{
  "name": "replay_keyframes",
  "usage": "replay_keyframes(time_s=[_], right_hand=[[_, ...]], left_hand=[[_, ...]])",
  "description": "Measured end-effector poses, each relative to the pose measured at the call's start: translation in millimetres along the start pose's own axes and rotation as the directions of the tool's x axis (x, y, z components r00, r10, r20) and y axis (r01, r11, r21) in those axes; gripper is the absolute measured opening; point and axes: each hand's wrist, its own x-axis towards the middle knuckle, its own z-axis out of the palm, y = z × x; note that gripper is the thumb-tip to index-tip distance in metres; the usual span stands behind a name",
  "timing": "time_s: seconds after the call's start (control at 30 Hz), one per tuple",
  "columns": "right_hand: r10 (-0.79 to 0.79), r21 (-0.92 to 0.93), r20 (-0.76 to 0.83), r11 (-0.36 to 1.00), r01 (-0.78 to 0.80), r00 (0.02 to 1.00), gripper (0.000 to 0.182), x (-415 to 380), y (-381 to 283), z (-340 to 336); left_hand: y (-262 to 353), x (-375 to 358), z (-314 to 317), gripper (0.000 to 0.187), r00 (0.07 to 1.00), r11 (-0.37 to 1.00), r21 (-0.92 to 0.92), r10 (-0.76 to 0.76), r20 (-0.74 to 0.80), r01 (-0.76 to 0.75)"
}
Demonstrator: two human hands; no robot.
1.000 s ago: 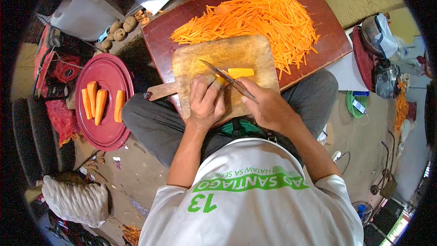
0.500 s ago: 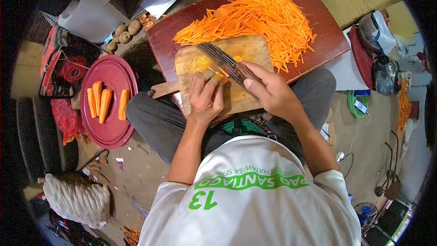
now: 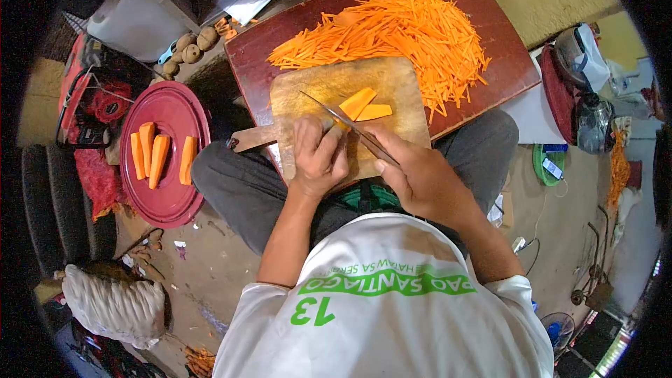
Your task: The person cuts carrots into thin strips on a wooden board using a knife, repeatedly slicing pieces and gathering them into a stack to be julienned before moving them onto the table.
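Note:
My right hand (image 3: 413, 168) is closed round the handle of a knife (image 3: 323, 107), whose blade points up and to the left over the wooden cutting board (image 3: 301, 87). Just left of the blade, the fingers of my left hand (image 3: 318, 150) are bent and pressed on a carrot piece (image 3: 339, 126), mostly hidden under them. Beyond the blade lie two cut carrot pieces (image 3: 358, 103) on the board. A curved heap of thin carrot strips (image 3: 413, 31) covers much of the red-brown table (image 3: 500, 45) behind the board.
On the left, a red round lid (image 3: 178, 108) holds several peeled carrots (image 3: 159, 157). Brown round roots (image 3: 207, 38) lie near the table's left corner. To the right are a green basket (image 3: 542, 168) with a phone (image 3: 553, 169) and a glass jar (image 3: 595, 122).
The knife has turned from showing its broad face to nearly edge-on and come down by my left fingers. Two carrot pieces now show plainly beyond it.

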Motion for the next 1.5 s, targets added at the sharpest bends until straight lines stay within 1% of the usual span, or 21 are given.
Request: replay_keyframes(time_s=[0.03, 0.13, 0.23, 0.33, 0.47, 0.53, 0.63, 0.67, 0.73, 0.77, 0.87, 0.93, 1.03, 1.13, 1.23, 1.33, 1.43, 1.5], right_hand=[[-0.011, -0.011, 0.007, 1.000, 0.011, 1.000, 0.051, -1, 3, 2], [-0.099, 0.019, -0.066, 0.995, 0.100, 0.993, 0.051, -5, 11, 10], [-0.118, -0.019, -0.095, 0.993, 0.117, 0.988, 0.050, -7, 13, 11], [-0.091, -0.069, -0.077, 0.994, 0.086, 0.993, 0.051, -5, 27, 16], [-0.013, -0.104, -0.018, 0.994, 0.011, 1.000, 0.051, -10, 58, 19], [0.007, -0.079, -0.014, 0.997, -0.008, 1.000, 0.050, -8, 55, 14], [0.051, 0.062, -0.023, 0.997, -0.049, 0.998, 0.048, -7, 55, 7], [0.026, 0.077, -0.068, 0.997, -0.020, 0.997, 0.048, -7, 51, 7], [-0.017, 0.107, -0.163, 0.994, 0.035, 0.987, 0.047, -9, 36, 5], [-0.023, 0.123, -0.158, 0.991, 0.043, 0.987, 0.047, -8, 28, 3], [-0.046, 0.146, -0.129, 0.987, 0.065, 0.991, 0.048, -7, 16, 0], [-0.066, 0.143, -0.086, 0.987, 0.077, 0.994, 0.049, -6, 16, 2], [-0.016, 0.103, -0.042, 0.995, 0.021, 0.999, 0.050, -6, 13, 1], [-0.071, 0.018, -0.074, 0.997, 0.072, 0.995, 0.050, -6, 11, 4], [-0.121, 0.006, -0.112, 0.993, 0.122, 0.986, 0.050, -6, 24, 15], [0.012, -0.050, 0.075, 0.999, -0.008, 0.997, 0.049, 5, 40, 20], [0.126, -0.027, 0.091, 0.992, -0.124, 0.988, 0.047, 8, 39, 10], [0.057, 0.080, 0.024, 0.995, -0.059, 0.998, 0.045, 8, 51, 12]], left_hand=[[2, 2, -2, 0.038, 1.000, 1.000, 0.010, 0.008, 0.011, -0.008], [0, 1, 0, 0.041, 1.000, 1.000, -0.001, 0.024, 0.013, -0.024], [-1, -1, 2, 0.042, 1.000, 0.999, -0.029, 0.031, 0.003, -0.031], [-3, 1, 1, 0.042, 0.999, 0.999, -0.029, 0.031, -0.008, -0.031], [0, 4, 2, 0.040, 1.000, 1.000, -0.026, -0.001, -0.030, 0.001], [0, 0, 3, 0.037, 0.999, 0.998, -0.041, -0.044, -0.028, 0.043], [2, 4, 4, 0.034, 0.997, 0.997, -0.044, -0.060, -0.046, 0.058], [3, 4, 3, 0.033, 0.997, 0.998, -0.040, -0.060, -0.049, 0.058], [6, 0, -3, 0.031, 0.995, 0.995, 0.018, -0.101, -0.007, 0.101], [7, 0, -5, 0.029, 0.993, 0.992, 0.045, -0.119, 0.011, 0.118], [4, 4, 0, 0.033, 0.997, 0.998, 0.012, -0.059, -0.039, 0.060], [5, 5, -1, 0.031, 0.997, 0.998, 0.016, -0.063, -0.034, 0.064], [4, 2, -5, 0.030, 0.997, 0.996, 0.036, -0.076, -0.002, 0.076], [6, 2, -8, 0.031, 0.996, 0.995, 0.049, -0.086, 0.018, 0.085], [6, 4, -7, 0.032, 0.997, 0.996, 0.038, -0.075, 0.010, 0.075], [2, 0, -4, 0.031, 0.997, 0.997, 0.024, -0.077, -0.002, 0.077], [3, 1, -4, 0.030, 0.997, 0.997, 0.033, -0.076, -0.015, 0.076], [4, 4, -4, 0.029, 0.997, 0.997, 0.032, -0.076, -0.021, 0.077]])
